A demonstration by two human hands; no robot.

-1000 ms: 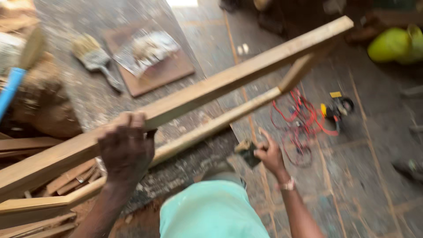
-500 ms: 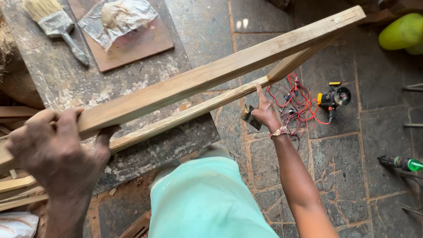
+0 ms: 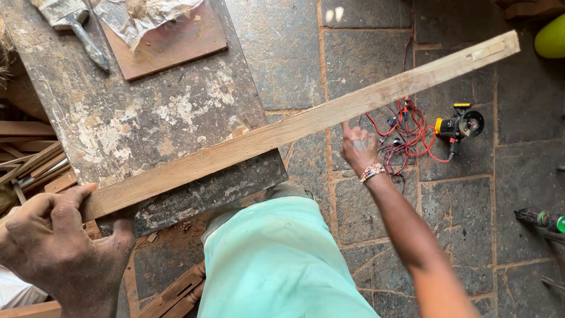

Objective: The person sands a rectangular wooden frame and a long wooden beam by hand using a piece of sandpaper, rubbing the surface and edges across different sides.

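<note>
At about 8 o'clock in the view, the left hand (image 3: 59,247) is wrapped around the near end of a long wooden plank (image 3: 294,126), thumb on the top face and fingers curled under it. The plank runs up and away toward 2 o'clock, crossing over the corner of a worn, paint-stained surface (image 3: 118,118) and out above the stone floor (image 3: 365,53), its far end reaching close to the upper right corner.

On the surface, at 11 o'clock, lies a paintbrush (image 3: 73,20) with its handle pointing toward the middle, and just to its right a reddish-brown board (image 3: 176,44) carries a crumpled plastic sheet (image 3: 138,15). Loose wooden strips (image 3: 29,159) are stacked at 9 o'clock, beside the surface's left edge.

At 6 o'clock the person's pale green garment (image 3: 276,259) fills the lower middle.

Right of centre, the right hand (image 3: 358,150) comes up under the plank about midway along it, the index finger raised and touching the plank's lower edge; the other fingers are loosely folded, holding nothing I can make out. A beaded bracelet (image 3: 372,172) sits at the wrist.

At 3 o'clock, on the floor, a tangle of red cable (image 3: 406,126) lies beside a yellow-and-black power tool (image 3: 459,125). A yellow-green object (image 3: 553,38) shows at 2 o'clock, cut off by the edge.
</note>
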